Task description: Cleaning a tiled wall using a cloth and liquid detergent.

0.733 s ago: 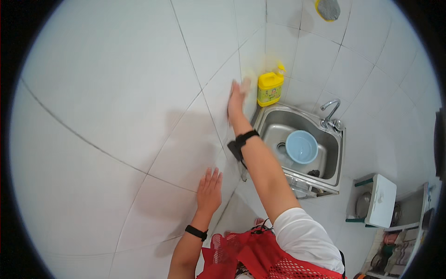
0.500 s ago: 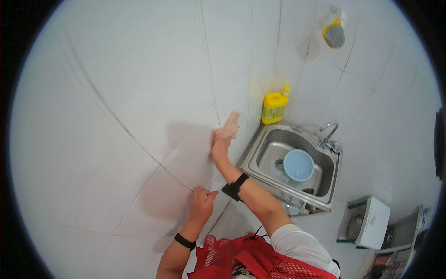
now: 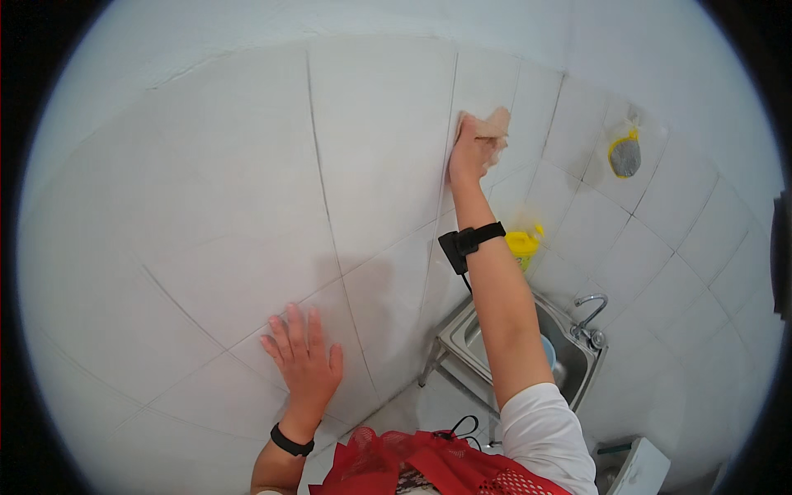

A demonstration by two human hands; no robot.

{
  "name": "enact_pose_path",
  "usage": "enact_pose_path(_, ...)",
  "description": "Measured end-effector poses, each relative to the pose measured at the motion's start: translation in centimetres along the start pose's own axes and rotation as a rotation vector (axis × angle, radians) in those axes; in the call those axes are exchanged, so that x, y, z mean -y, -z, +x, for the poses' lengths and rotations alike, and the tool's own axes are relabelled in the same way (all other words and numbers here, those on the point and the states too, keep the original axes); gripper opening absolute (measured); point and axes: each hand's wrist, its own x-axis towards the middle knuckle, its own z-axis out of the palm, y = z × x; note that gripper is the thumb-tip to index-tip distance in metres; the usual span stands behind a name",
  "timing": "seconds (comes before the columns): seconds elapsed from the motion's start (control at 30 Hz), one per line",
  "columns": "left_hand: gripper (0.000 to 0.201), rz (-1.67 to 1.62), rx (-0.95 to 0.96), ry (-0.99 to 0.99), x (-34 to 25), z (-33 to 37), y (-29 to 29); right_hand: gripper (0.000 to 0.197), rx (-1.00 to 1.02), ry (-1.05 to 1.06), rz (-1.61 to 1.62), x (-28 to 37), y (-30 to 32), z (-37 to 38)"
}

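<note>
High on the white tiled wall (image 3: 384, 157), my right hand (image 3: 470, 155) is closed on a thin pale beige cloth (image 3: 495, 125) and presses it to the tiles near the corner. Part of the cloth is hidden behind the fingers. Lower and to the left, my left hand (image 3: 307, 356) lies with spread fingers against the same wall and holds nothing. Both wrists wear black bands; the right one carries a small black box (image 3: 455, 250).
Below my right arm stands a steel sink (image 3: 452, 337) on a metal frame, with a tap (image 3: 591, 313) and a partly hidden blue basin (image 3: 548, 351). A yellow pump jug (image 3: 521, 246) is behind it. A grey scrubbing pad (image 3: 625, 157) hangs on the right wall. A white stool (image 3: 645, 472) is low right.
My right hand has moved up the wall with the cloth, its arm now stretched out. The left hand has shifted left and opened flat against the tiles. The view has tilted upward.
</note>
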Motion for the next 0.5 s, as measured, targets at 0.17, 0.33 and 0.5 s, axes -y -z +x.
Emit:
enact_pose_path(0.17,0.079,0.079,0.167,0.033,1.0,-0.9,0.7,0.083,0.072,0.15,-0.05,5.9,-1.5,-2.0)
enact_pose_path(0.33,0.079,0.093,0.127,0.061,1.0,-1.1,-0.3,0.101,0.24,0.746,0.136,11.5,-1.3,-13.8)
enact_pose_path(0.5,0.078,-0.017,0.023,0.07,1.1,-2.3,-0.4,0.074,0.391,1.205,-0.036,3.8,0.4,-19.7)
